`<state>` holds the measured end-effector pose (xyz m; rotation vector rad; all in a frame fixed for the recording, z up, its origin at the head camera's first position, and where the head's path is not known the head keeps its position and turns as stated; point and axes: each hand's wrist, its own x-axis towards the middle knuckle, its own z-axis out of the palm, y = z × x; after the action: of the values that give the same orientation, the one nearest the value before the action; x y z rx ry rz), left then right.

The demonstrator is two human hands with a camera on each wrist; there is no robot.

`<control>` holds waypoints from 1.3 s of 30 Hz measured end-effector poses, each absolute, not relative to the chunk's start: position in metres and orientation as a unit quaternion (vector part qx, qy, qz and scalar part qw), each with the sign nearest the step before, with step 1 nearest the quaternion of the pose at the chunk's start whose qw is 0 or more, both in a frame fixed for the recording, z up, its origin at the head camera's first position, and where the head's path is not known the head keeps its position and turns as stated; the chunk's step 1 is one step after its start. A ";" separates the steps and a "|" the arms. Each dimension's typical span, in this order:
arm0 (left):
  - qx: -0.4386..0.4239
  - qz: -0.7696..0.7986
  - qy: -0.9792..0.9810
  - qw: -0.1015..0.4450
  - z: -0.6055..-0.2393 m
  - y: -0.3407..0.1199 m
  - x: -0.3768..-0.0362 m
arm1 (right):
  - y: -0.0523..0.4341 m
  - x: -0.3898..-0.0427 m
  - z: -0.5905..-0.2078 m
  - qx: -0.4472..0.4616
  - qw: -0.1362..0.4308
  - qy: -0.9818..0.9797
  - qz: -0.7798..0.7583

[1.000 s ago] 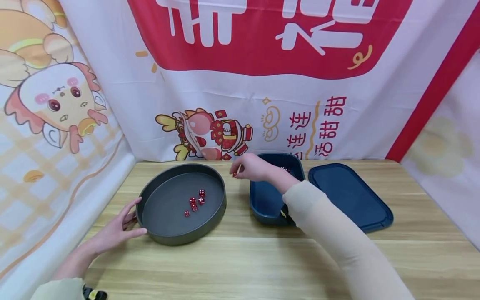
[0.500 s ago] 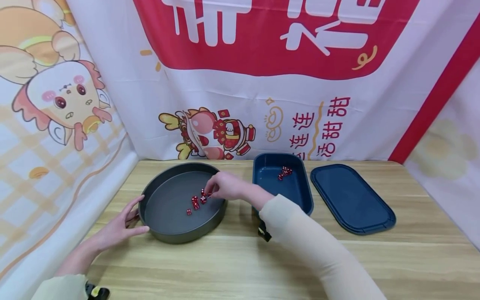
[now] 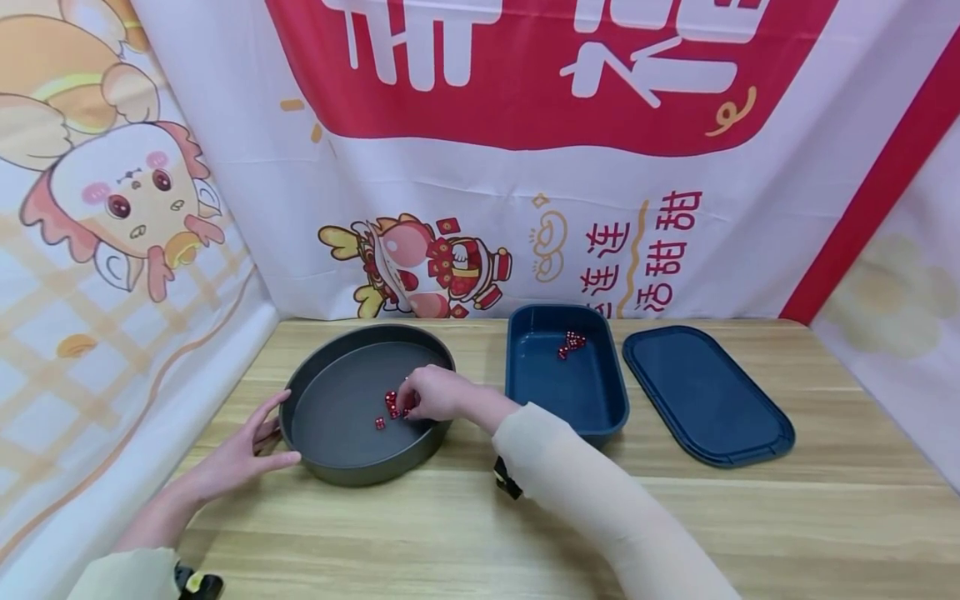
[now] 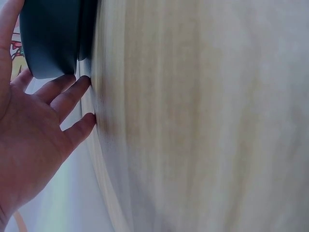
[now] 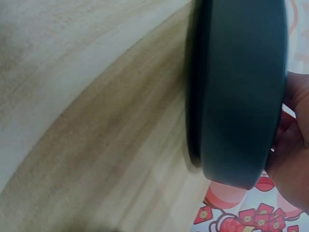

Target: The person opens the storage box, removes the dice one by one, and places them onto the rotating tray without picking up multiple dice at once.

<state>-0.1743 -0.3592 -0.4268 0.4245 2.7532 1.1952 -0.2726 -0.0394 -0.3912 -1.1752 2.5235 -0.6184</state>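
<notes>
Dice (image 3: 392,402), red with white pips, lie on the floor of a round dark grey pan (image 3: 333,417), right of its middle. Some sit close together just beside the right hand (image 3: 435,393), and one lies slightly apart, nearer the pan's front edge. The right hand reaches in over the pan's right rim, its fingers bent down among the dice. Whether its grip has closed on a die cannot be told: the hand covers that spot in the head view, and the pan's wall blocks it in the right wrist view. The left hand (image 3: 238,457) rests at the pan's left side, its grip loose and spread, with the thumb apart from the extended fingers.

To the right of the pan, a dark blue rectangular container (image 3: 551,396) stands on the wood-grain bench (image 3: 420,533), with a small cluster of dice (image 3: 575,340) toward its far right part. A flat blue lid (image 3: 708,396) lies near the container, on its right. Pale sleeves (image 3: 592,500) cover both forearms. Behind hangs a white cloth (image 3: 465,179) with a large red panel and a cartoon figure.
</notes>
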 end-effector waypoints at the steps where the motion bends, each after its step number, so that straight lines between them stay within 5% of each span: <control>1: 0.138 0.395 0.907 0.056 -0.427 -0.359 -0.174 | -0.040 -0.273 -0.393 -0.406 0.145 0.877 -0.213; 19: 0.151 0.384 0.910 0.040 -0.428 -0.358 -0.175 | -0.016 -0.274 -0.375 -0.402 0.140 0.866 -0.263; 39: 0.138 0.380 0.913 0.055 -0.430 -0.359 -0.175 | 0.122 -0.296 -0.321 -0.327 0.054 0.902 -0.275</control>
<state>-0.1751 -0.3592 -0.4297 0.4180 2.7718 1.1551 -0.2956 0.1219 -0.3215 -0.9929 2.7419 -0.8364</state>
